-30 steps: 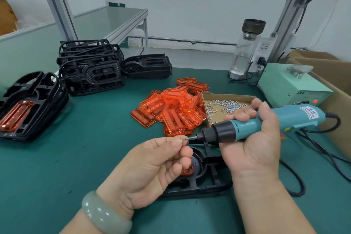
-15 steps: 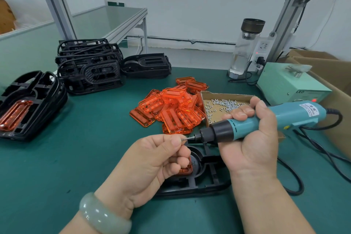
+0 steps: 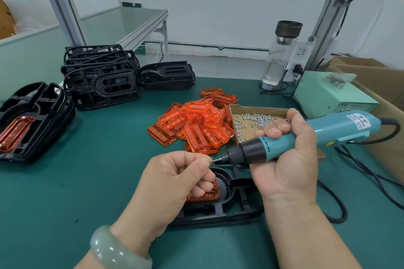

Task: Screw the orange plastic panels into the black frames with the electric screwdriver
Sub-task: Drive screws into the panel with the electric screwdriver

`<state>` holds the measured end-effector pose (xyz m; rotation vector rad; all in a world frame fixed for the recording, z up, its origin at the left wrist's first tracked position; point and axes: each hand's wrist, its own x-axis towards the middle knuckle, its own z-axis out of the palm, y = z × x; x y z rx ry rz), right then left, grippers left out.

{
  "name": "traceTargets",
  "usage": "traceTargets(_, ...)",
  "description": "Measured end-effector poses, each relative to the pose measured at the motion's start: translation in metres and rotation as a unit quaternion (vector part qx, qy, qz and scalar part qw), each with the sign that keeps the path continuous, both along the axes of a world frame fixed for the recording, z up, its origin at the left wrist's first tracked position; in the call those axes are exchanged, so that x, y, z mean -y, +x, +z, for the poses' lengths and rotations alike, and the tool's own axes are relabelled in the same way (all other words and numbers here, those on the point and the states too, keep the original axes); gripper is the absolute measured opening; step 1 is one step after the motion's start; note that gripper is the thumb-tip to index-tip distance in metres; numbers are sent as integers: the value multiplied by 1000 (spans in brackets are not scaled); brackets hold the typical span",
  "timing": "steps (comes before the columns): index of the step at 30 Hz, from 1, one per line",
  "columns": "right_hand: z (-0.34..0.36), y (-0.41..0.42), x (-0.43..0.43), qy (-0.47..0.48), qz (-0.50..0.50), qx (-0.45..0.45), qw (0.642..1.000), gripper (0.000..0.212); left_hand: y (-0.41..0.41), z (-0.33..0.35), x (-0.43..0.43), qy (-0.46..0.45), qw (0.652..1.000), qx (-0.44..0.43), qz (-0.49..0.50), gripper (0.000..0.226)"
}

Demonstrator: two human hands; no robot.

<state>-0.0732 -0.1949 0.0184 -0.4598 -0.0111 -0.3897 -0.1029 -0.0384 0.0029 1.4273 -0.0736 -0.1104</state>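
My right hand [image 3: 288,159] grips the teal electric screwdriver [image 3: 310,135], held level with its bit pointing left. My left hand [image 3: 175,179] pinches a small screw [image 3: 210,161] between thumb and forefinger right at the bit's tip. Under both hands a black frame [image 3: 229,205] lies on the green mat, with an orange panel [image 3: 207,194] seated in it and mostly hidden by my left fingers. A heap of loose orange panels [image 3: 196,124] lies behind, beside a cardboard tray of screws [image 3: 255,119].
Stacked black frames [image 3: 100,76] stand at the back left, one more [image 3: 168,75] beside them. A frame with an orange panel [image 3: 28,126] lies at the far left. A green power box [image 3: 332,94], a glass bottle [image 3: 279,54], cardboard boxes [image 3: 384,85] and the screwdriver's cable [image 3: 349,181] crowd the right.
Both hands have stayed nearly still over the frame. The screw held by my left hand remains at the bit's tip.
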Motion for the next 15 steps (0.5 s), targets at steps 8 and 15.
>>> traceTargets(8,-1,0,-2,-1,0,11,1000,16,-1,-2,0,74,996,46,15,14)
traceTargets(15,-2,-1,-1,16,3,8,1000,15,-2,-1,1,98,992,80,29,14)
